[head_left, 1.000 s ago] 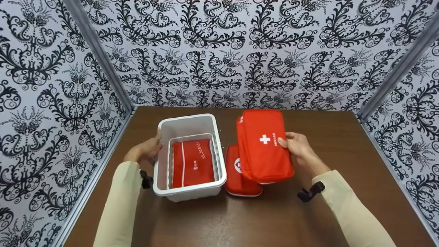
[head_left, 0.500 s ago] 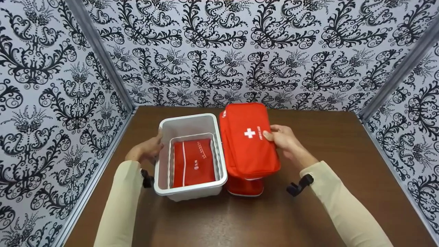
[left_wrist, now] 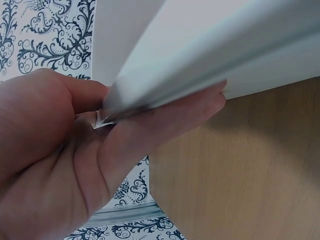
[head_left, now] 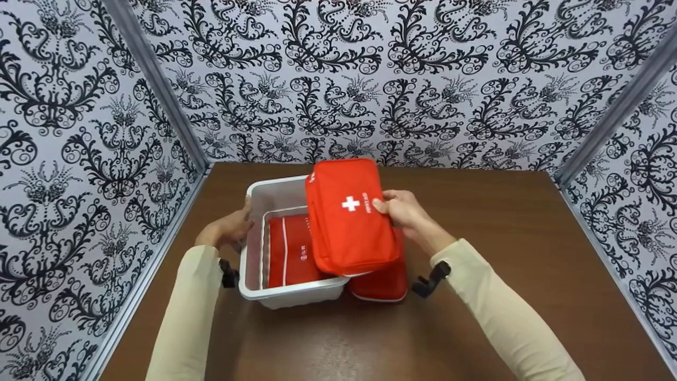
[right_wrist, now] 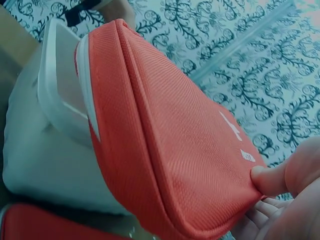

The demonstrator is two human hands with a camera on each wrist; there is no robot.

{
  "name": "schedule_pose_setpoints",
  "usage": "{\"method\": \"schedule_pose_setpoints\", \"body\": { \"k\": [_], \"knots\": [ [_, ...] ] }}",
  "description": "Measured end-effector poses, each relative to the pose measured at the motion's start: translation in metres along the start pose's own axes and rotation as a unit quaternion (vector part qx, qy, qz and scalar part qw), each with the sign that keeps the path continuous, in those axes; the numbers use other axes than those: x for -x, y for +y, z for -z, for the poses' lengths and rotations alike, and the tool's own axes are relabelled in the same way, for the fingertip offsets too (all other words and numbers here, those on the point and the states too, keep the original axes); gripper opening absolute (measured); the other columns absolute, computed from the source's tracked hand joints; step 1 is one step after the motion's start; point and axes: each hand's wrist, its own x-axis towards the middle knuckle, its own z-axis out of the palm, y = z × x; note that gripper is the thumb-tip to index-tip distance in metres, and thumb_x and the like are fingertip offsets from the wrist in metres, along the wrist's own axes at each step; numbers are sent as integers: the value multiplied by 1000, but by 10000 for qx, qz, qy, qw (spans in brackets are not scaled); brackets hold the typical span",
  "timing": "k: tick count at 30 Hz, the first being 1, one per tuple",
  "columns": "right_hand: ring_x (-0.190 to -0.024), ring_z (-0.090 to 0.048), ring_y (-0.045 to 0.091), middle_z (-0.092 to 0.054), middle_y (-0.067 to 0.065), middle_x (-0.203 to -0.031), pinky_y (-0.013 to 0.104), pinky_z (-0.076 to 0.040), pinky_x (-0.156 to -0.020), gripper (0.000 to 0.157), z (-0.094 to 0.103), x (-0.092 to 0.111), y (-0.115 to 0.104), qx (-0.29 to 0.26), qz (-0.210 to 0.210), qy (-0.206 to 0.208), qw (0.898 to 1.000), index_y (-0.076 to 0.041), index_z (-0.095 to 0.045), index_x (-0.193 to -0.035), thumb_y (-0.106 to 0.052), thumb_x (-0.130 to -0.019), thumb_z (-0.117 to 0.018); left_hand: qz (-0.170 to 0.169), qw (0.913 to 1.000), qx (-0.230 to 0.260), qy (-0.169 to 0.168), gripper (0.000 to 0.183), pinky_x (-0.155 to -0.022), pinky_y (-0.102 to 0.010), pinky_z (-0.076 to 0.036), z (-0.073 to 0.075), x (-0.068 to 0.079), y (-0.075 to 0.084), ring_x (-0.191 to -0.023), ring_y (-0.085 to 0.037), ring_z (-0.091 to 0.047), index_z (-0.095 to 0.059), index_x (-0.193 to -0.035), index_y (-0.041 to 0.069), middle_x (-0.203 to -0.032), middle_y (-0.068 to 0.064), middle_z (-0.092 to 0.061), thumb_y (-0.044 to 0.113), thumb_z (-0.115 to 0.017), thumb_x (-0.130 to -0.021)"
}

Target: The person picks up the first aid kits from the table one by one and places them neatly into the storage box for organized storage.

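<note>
My right hand (head_left: 404, 212) pinches the right side of a red first aid bag (head_left: 353, 233) with a white cross, thumb on top and fingers beneath. The bag is held tilted over the right rim of a white plastic bin (head_left: 304, 288), hiding part of its inside. With my left hand (head_left: 228, 227) I grip the bin's left rim, thumb on one side and fingers on the other, as the left wrist view shows. Inside the bin lies a flat red pouch (head_left: 296, 254) with a white stripe. In the right wrist view the bag (right_wrist: 190, 150) shows its white zip edge.
A second red case (head_left: 381, 283) lies on the brown table (head_left: 502, 254) against the bin's right side, partly under the held bag. Patterned walls (head_left: 338, 79) enclose the table at the back and sides.
My right hand has carried the first aid bag leftward, from above the red case to over the bin's right part. My left hand and the bin have stayed almost still.
</note>
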Motion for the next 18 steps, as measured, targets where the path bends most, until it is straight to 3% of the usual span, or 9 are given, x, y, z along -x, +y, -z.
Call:
{"method": "schedule_pose_setpoints", "body": {
  "k": [2,4,5,7,10,14,16,18],
  "knots": [
    [-75,-65,10,-67,1,-92,25,-59,-71,42,-10,-1,-2,-69,-16,-36,10000,5,-52,-138,-10,-100,-57,-32,10000,30,24,66,-112,-55,-44,0,0,0,-97,-40,-69,4,-156,-9,-145,-42,-37,4,-36,-104],
    [-73,-64,9,-66,1,-89,24,-58,-70,40,-19,-2,-2,-87,9,-69,9999,7,-54,-136,-9,-99,-57,127,9990,422,116,75,-88,-54,-59,-1,2,0,-71,-30,-68,28,-152,0,-148,-43,-29,6,-32,-106],
    [-73,-64,9,-67,1,-88,24,-58,-69,39,-23,-3,-1,-105,17,-81,9999,7,-55,-135,-9,-99,-57,132,9987,469,146,76,-87,-54,-59,-2,2,-1,-66,-28,-67,29,-152,2,-147,-43,-29,6,-31,-106],
    [-72,-64,9,-66,1,-86,24,-57,-68,37,-33,-6,0,-135,14,-85,9999,7,-56,-133,-8,-99,-57,115,9984,530,134,78,-102,-58,-51,-3,1,-1,-83,-31,-68,31,-151,1,-144,-43,-34,5,-32,-105],
    [-70,-63,10,-66,2,-86,24,-57,-66,36,-45,-10,1,-220,-6,-82,9997,7,-56,-132,-7,-99,-57,110,9985,522,119,80,-122,-61,-21,-3,0,-1,-120,-39,-56,31,-150,-2,-138,-39,-45,2,-34,-104],
    [-71,-63,11,-65,4,-87,24,-57,-65,36,-60,-13,3,-359,-67,-108,9993,8,-55,-131,-5,-98,-58,176,9977,636,122,79,-124,-63,-12,-3,-3,-2,-125,-45,-52,31,-150,-2,-134,-37,-49,6,-33,-105],
    [-71,-62,11,-65,5,-89,23,-56,-65,37,-67,-14,5,-366,-72,-121,9992,9,-53,-132,-4,-97,-58,124,9985,517,116,72,-124,-64,-7,-2,-4,-3,-129,-46,-51,22,-152,-7,-133,-38,-50,7,-32,-106],
    [-72,-62,11,-65,5,-90,22,-55,-64,38,-74,-14,7,-304,-34,-119,9995,9,-54,-132,-4,-97,-59,121,9985,535,75,71,-124,-64,-10,-2,-4,-4,-128,-48,-52,22,-151,-8,-135,-40,-47,8,-30,-106]
  ]
}}
